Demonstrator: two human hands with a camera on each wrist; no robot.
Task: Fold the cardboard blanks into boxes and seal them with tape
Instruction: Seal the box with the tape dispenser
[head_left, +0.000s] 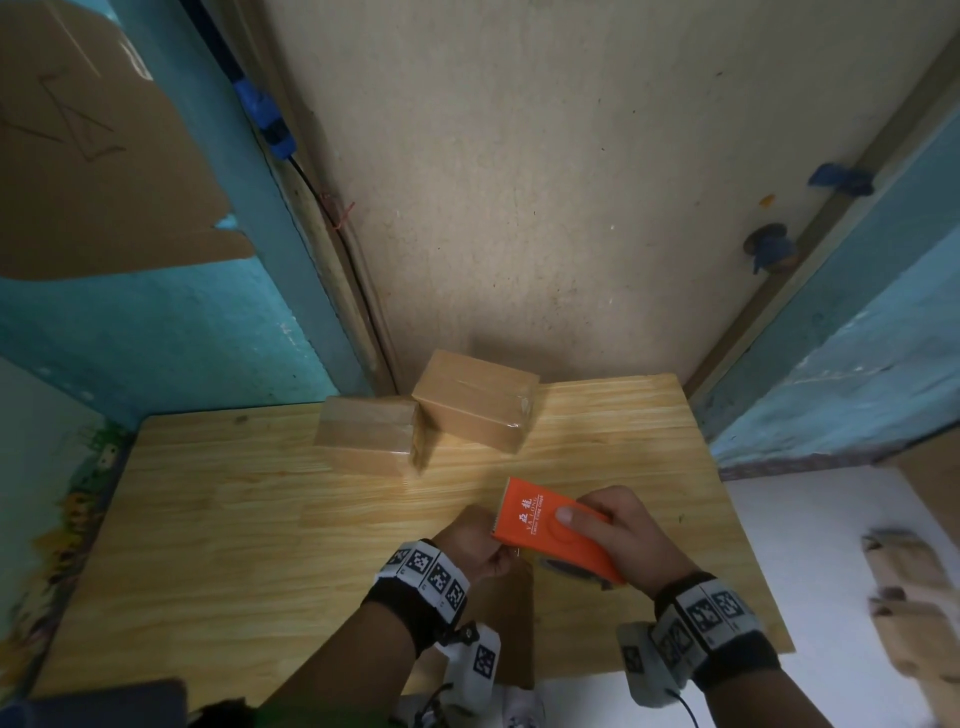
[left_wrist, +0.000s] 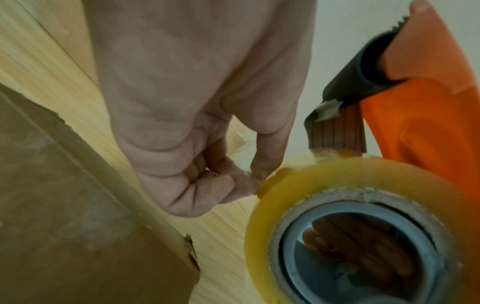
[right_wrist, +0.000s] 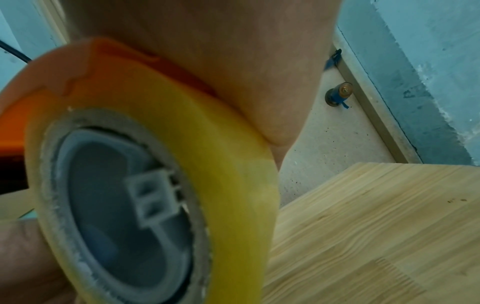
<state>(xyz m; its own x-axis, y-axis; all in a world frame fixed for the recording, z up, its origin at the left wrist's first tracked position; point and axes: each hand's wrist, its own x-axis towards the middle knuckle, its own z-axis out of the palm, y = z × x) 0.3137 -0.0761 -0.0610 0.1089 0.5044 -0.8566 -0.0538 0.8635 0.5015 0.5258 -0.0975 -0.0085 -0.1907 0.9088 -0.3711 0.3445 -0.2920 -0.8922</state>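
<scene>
Right hand (head_left: 618, 525) grips orange plastic dispenser (head_left: 553, 525); left hand (head_left: 475, 540) fingers pinch glossy tape end (yellowish roll (left_wrist: 311, 185)).

**Head view: tape dispenser held over the desk**

Right hand (head_left: 621, 527) has its grip round an orange tape dispenser (head_left: 550, 525), thumb pressed on the top face, white lettering showing. Left hand (head_left: 470, 543) at the dispenser's 8 o'clock, fingers curled under its near edge; what they pinch is hidden. Both above the wooden desk (head_left: 218, 509). Two sealed brown boxes (head_left: 421, 421) at 11 o'clock from the dispenser, well apart from it, touching each other at the desk's far edge. Marker bands on both wrists.
</scene>
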